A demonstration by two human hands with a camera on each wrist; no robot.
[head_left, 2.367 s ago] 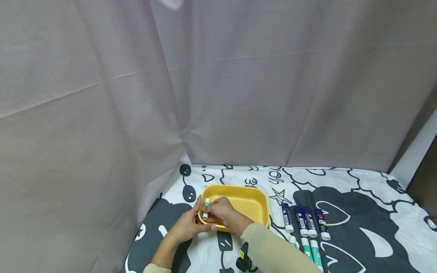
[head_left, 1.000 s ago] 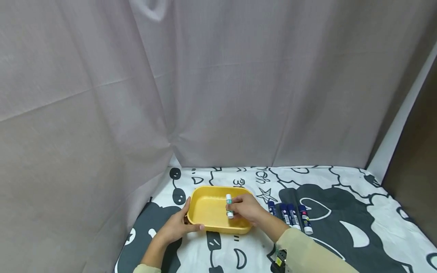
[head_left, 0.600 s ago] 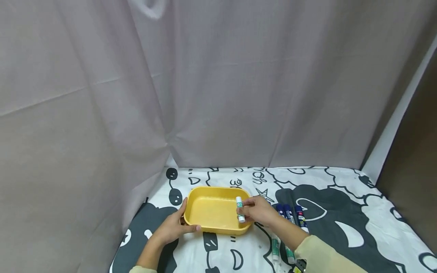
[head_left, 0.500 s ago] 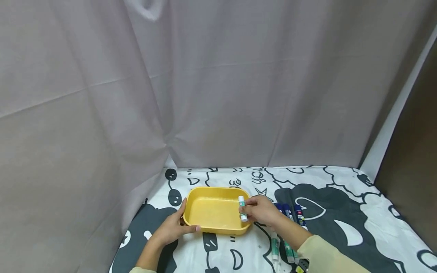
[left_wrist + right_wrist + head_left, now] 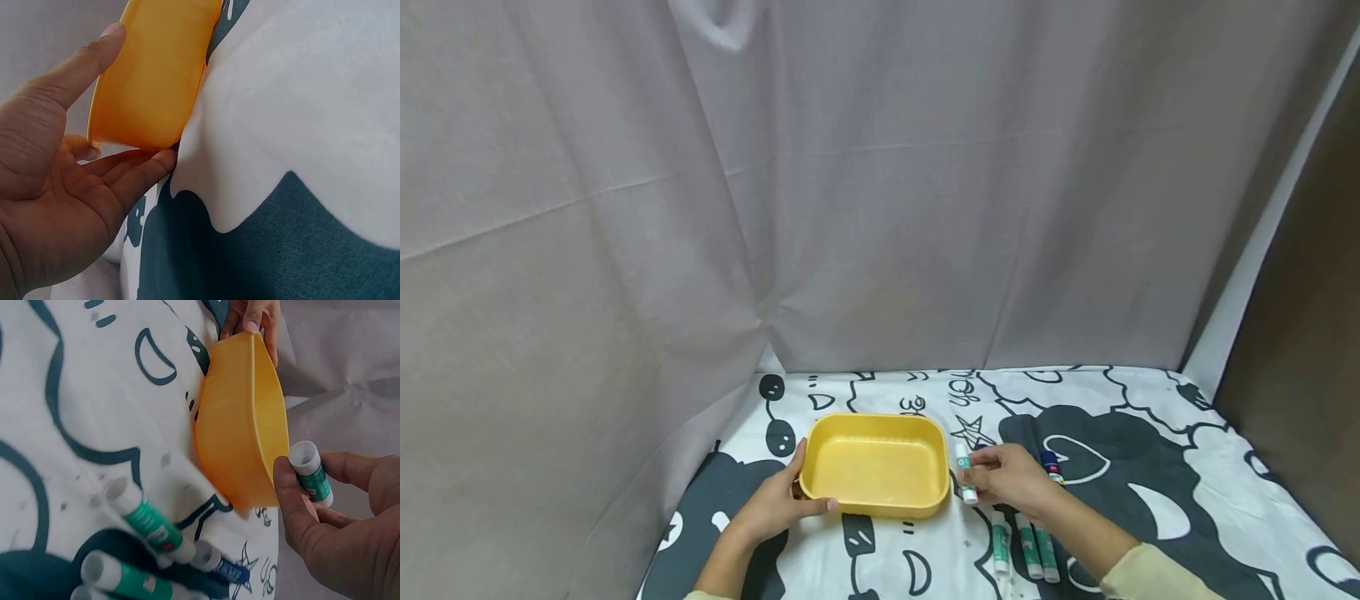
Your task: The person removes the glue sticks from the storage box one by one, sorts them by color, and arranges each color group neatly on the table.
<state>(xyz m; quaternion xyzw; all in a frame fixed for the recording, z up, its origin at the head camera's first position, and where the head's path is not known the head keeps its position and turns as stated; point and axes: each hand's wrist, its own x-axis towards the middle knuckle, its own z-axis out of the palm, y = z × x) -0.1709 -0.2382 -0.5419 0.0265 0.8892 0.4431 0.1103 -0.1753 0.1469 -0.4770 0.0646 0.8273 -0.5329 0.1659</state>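
Note:
Just off the right end of a yellow plastic tray point(image 5: 875, 467), my right hand point(image 5: 1011, 482) pinches a white-and-green glue stick point(image 5: 964, 473) between thumb and fingers. The right wrist view shows this glue stick point(image 5: 312, 477) held above the cloth, one white end facing the camera. At the tray's left front corner my left hand point(image 5: 767, 506) grips it. In the left wrist view the thumb lies along the tray's outer wall point(image 5: 156, 81), with the other fingers reaching round to its underside.
Several green glue sticks point(image 5: 1001, 546) lie right of the tray, below my right forearm. A dark blue stick point(image 5: 1051, 463) shows behind the right hand, which hides others. A patterned cloth point(image 5: 947, 567) covers the surface; a grey curtain point(image 5: 880, 250) hangs behind.
My right hand has carried the glue stick from the tray's left end across and out past its right rim. The left hand has stayed at the tray's corner. The head view has shifted slightly.

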